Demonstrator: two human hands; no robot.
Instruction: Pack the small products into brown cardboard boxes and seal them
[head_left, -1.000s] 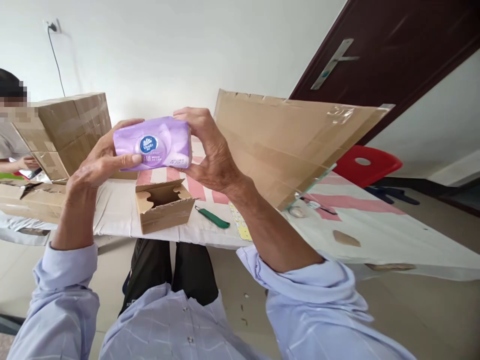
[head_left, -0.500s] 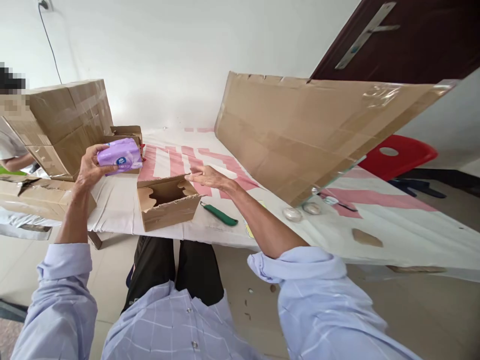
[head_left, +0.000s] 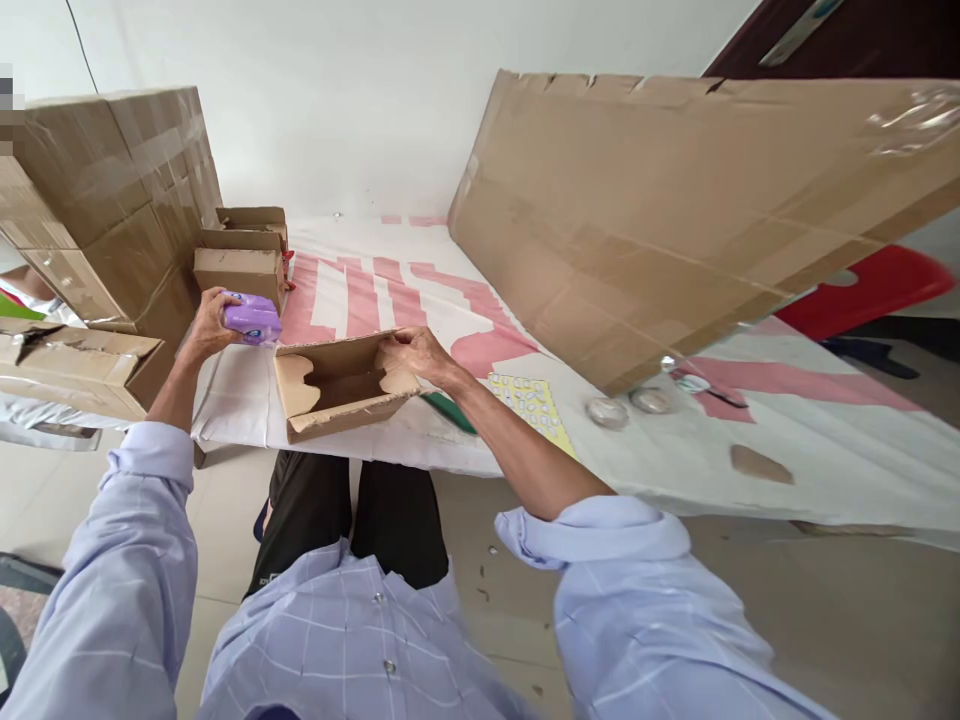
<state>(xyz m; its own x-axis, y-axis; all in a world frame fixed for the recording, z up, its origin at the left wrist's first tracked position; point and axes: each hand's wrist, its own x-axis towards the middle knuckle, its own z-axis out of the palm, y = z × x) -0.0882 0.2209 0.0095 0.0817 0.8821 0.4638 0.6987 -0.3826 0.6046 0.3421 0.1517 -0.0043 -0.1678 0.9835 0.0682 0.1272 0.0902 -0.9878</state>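
Where the table (head_left: pixel 660 468) extends beneath a slanting cardboard panel (head_left: pixel 637 220), the right hand (head_left: pixel 421 355) pinches the open carton (head_left: pixel 349 418) at its rim, seemingly to steady it. Beside the carton, the left hand (head_left: pixel 210 325) grips the purple packet (head_left: pixel 253 320), likely keeping the opening clear.

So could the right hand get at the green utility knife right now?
Probably yes. The green utility knife lies close by, beside the open box, nothing seen on top; the right hand would just have to let go of the box first.
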